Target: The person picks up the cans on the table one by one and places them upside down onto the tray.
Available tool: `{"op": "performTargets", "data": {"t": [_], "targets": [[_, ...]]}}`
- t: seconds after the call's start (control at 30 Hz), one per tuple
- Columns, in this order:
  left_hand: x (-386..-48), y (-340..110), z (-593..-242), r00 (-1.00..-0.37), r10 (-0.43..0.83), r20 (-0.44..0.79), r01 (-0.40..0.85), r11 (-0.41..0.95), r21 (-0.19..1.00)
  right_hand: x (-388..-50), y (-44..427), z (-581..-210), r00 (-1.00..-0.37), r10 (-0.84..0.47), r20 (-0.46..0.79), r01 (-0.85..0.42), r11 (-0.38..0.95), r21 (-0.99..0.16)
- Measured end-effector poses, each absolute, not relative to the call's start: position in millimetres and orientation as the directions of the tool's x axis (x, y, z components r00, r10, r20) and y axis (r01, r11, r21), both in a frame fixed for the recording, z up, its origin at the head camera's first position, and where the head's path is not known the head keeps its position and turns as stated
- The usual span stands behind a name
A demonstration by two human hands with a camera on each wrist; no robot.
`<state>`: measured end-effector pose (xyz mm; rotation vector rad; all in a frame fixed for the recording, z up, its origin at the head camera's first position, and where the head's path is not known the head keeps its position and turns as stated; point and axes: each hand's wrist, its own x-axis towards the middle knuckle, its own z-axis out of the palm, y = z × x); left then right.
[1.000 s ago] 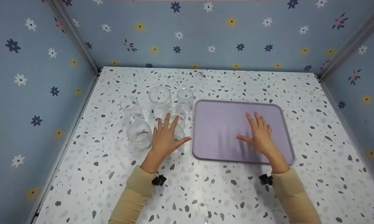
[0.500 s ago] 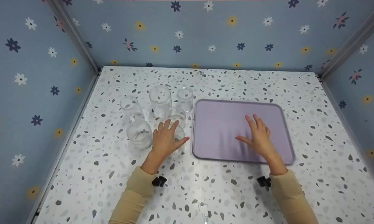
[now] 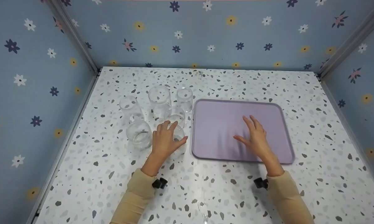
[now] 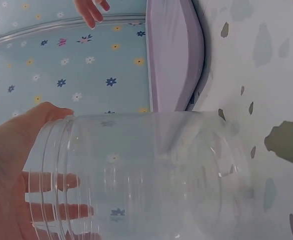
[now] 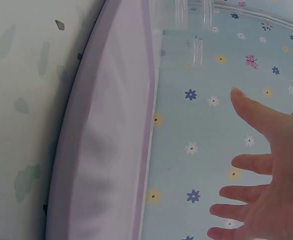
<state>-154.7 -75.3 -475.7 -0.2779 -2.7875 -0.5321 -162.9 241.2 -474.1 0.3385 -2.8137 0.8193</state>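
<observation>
My left hand [image 3: 163, 141] is over a clear jar [image 4: 136, 175], front right in a group of clear containers. In the left wrist view its thumb lies at the jar's ridged rim, and the fingers show through the wall on the far side; whether they press on it I cannot tell. The jar stands upright on the table. My right hand [image 3: 256, 140] hovers above a purple tray [image 3: 218, 130], thumb and fingers spread. The right wrist view shows it holding nothing.
Around the left hand stand a round clear jar [image 3: 139, 134], a tall clear container [image 3: 131, 107], a wide one [image 3: 159, 99], a narrow one [image 3: 185, 99] and another [image 3: 176, 113]. Flower-patterned panels [image 3: 205, 34] border the speckled table [image 3: 112, 180] at back and sides.
The left hand's fingers have bent and drawn in over the jar, with the thumb a little closer. The right hand has shifted slightly left, its fingers lower. The containers and tray stay put.
</observation>
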Motion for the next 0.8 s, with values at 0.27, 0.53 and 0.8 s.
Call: {"op": "performTargets", "data": {"t": [0.27,0.53,0.8], "targets": [[-152,-72,-473,-0.88,0.129,0.457,0.311,0.883,0.35,-165,237,-477,-0.932,-0.155,0.327,-0.321,0.769,-0.552],[-152,-67,-473,-0.82,0.086,0.566,0.377,0.826,0.42,-165,229,-477,-0.883,-0.158,0.441,-0.425,0.668,-0.611],[-158,-61,-477,-0.81,0.004,0.587,0.415,0.711,0.568,-164,220,-478,-0.879,-0.132,0.459,-0.446,0.57,-0.69]]}}
